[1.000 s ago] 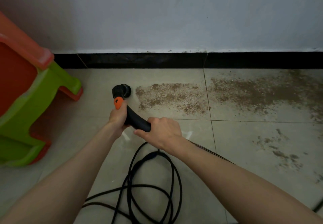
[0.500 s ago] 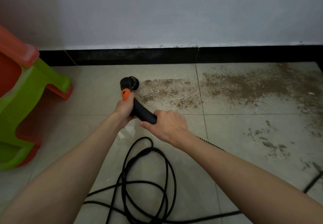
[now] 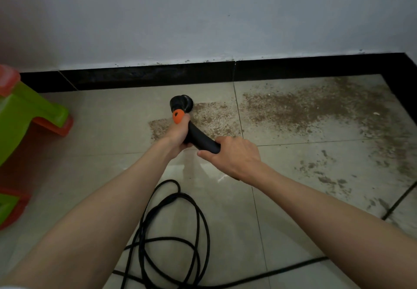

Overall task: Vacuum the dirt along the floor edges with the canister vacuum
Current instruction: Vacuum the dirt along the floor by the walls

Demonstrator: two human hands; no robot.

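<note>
Since the black cord point(image 3: 171, 232) coiled nearest us looks floppy and snaggy, we'd steer by the stiff, light-looking wand point(image 3: 198, 136) instead. Our right hand point(image 3: 232, 155) wraps its rear and our left hand point(image 3: 178, 134) grips by the orange button point(image 3: 177, 116), brush head point(image 3: 180, 103) sitting on the dirt point(image 3: 293, 110) near the baseboard point(image 3: 146, 76).

Tiled floor point(image 3: 101, 130): dirt point(image 3: 304, 108), coiled black cord point(image 3: 176, 232), green-orange plastic stool point(image 3: 29, 117).
</note>
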